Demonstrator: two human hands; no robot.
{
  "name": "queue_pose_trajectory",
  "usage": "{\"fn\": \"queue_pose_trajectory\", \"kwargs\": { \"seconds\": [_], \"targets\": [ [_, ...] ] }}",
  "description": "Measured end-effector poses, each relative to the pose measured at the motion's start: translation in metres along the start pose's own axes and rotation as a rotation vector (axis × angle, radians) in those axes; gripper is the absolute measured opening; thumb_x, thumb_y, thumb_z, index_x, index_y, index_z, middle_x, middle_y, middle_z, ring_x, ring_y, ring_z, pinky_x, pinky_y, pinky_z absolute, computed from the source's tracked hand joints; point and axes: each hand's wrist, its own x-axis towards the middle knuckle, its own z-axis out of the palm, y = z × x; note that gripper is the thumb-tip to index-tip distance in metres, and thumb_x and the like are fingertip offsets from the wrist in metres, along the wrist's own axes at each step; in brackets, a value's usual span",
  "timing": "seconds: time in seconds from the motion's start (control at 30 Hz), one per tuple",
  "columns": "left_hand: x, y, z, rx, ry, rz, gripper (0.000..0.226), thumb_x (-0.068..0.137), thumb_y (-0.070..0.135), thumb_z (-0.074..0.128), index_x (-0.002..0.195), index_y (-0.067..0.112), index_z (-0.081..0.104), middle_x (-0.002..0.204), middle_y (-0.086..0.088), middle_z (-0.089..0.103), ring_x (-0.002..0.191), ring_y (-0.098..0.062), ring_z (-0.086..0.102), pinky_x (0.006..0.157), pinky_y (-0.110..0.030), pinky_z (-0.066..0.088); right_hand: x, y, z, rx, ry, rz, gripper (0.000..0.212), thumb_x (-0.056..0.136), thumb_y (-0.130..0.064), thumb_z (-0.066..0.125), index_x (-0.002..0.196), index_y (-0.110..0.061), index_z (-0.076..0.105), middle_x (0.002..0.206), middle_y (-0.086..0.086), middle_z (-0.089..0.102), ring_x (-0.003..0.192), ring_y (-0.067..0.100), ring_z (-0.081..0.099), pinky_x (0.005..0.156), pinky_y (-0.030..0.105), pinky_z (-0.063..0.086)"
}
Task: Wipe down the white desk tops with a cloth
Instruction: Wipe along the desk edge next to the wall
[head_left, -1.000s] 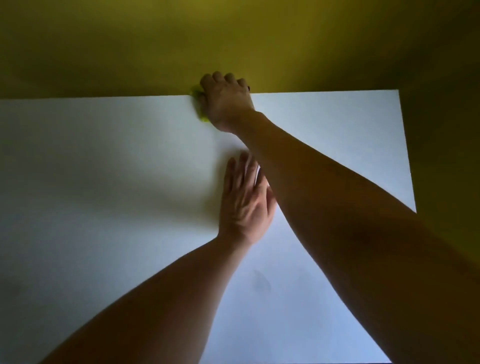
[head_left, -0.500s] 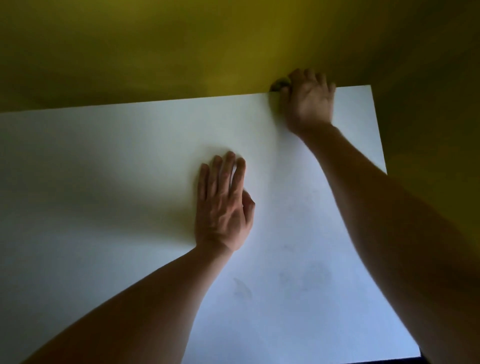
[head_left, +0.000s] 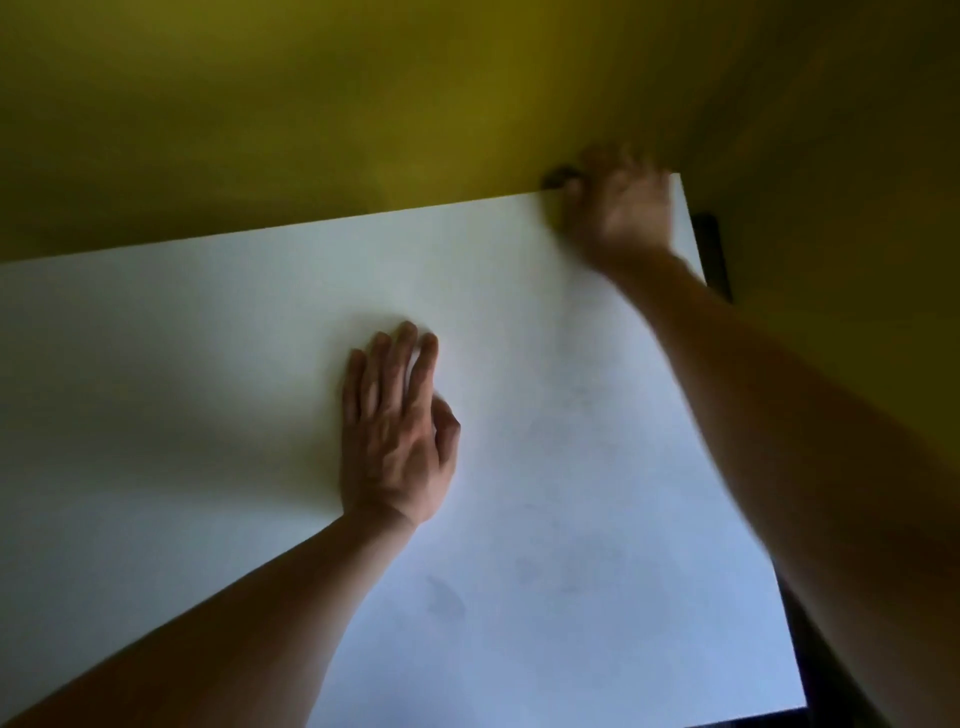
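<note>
Both my hands are on the white tabletop (head_left: 208, 415): left hand (head_left: 397, 431) flat, fingers straight; right hand (head_left: 621, 208) blurred over a dark cloth (head_left: 558, 177) at the far corner, grip unclear.

A white bench (head_left: 234, 364) fills most of the frame, its far edge running from the left side up to the upper right against a yellow wall (head_left: 363, 104). The left hand (head_left: 397, 441) lies flat near its centre. The blurred right hand (head_left: 623, 213) rests at its upper right corner; faint smudges (head_left: 447, 603) mark the lower middle.
</note>
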Motion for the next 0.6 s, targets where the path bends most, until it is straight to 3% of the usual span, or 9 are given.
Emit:
{"fn": "queue_pose_trajectory", "kwargs": {
  "seconds": [0.1,0.2,0.27,0.6],
  "targets": [
    [0.001,0.001,0.001,-0.005,0.004,0.003,0.063,0.096,0.025,0.039,0.157,0.008,0.041,0.166,-0.013,0.035,0.153,-0.037,0.033,0.127,-0.055,0.021,0.002,0.044,-0.016,0.013,-0.005,0.225,0.065,0.087,-0.051,0.018,0.122,-0.017,0.062,0.129,0.016,0.057,0.122,0.037,0.049,0.099,0.046,0.039],
    [0.0,0.0,0.002,-0.015,0.031,0.006,0.062,0.097,0.023,0.042,0.157,0.008,0.041,0.166,-0.013,0.035,0.152,-0.036,0.034,0.127,-0.055,0.021,0.006,0.031,-0.012,0.052,0.038,0.408,0.051,0.101,-0.044,0.032,0.134,-0.012,0.053,0.137,0.016,0.053,0.127,0.037,0.048,0.1,0.045,0.04],
    [0.0,0.0,0.003,-0.024,0.042,0.013,0.062,0.097,0.022,0.044,0.157,0.008,0.041,0.166,-0.014,0.036,0.152,-0.036,0.034,0.127,-0.055,0.021,0.006,0.026,-0.011,0.1,0.058,0.492,0.051,0.105,-0.046,0.031,0.139,-0.011,0.048,0.139,0.015,0.052,0.127,0.035,0.049,0.1,0.043,0.04],
    [0.0,0.0,0.002,-0.019,0.017,0.009,0.063,0.095,0.026,0.043,0.156,0.01,0.042,0.165,-0.013,0.037,0.151,-0.036,0.035,0.128,-0.052,0.019,-0.118,0.035,-0.017,0.021,0.11,0.567,0.051,0.102,-0.034,0.036,0.142,-0.004,0.041,0.133,0.021,0.052,0.117,0.041,0.053,0.093,0.047,0.044]
  ]
}}
